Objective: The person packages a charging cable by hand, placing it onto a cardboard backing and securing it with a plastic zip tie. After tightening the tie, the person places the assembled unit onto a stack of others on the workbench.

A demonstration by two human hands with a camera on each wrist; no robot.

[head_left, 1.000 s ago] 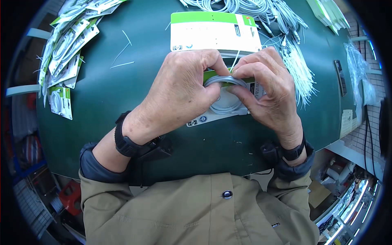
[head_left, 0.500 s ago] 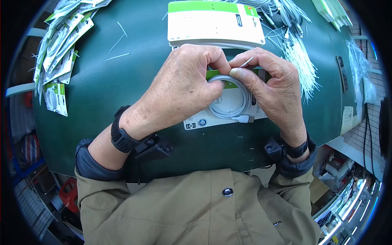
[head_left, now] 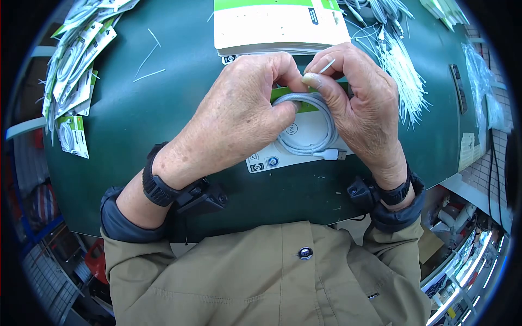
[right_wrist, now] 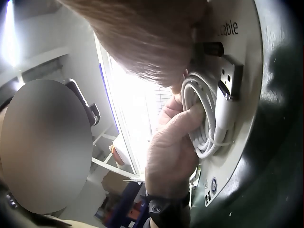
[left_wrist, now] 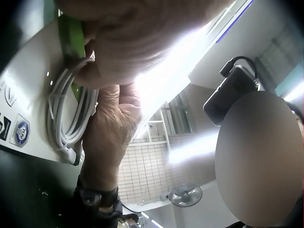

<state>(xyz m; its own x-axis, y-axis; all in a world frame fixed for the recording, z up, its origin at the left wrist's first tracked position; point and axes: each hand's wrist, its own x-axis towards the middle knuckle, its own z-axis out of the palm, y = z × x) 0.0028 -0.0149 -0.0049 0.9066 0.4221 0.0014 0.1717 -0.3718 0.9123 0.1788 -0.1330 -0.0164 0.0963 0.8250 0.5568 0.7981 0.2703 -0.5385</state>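
Note:
A coiled white cable [head_left: 304,146] lies against a white and green card [head_left: 288,159], its USB plug [head_left: 331,155] at the coil's lower right. The left hand [head_left: 239,108] grips the coil and the card's top edge, thumb inside the loop. At the top of the coil, the right hand [head_left: 370,98] pinches a thin white tie [head_left: 327,66] between thumb and index finger. In the right wrist view the left hand's thumb presses into the coil [right_wrist: 202,137] beside the metal plug [right_wrist: 231,73]. Fingers hide where the tie meets the coil.
Behind the hands stands a stack of cards [head_left: 272,27]. Packed cables [head_left: 73,60] are heaped at the left, with loose ties [head_left: 148,75] nearby. A bundle of white ties [head_left: 405,81] and grey cables lie at the back right, near a dark bar-shaped object [head_left: 458,87].
The right hand has drawn its fingers together over the tie, whose end now points up right. The coil and plug show more fully, and the card stack sits higher in the head view.

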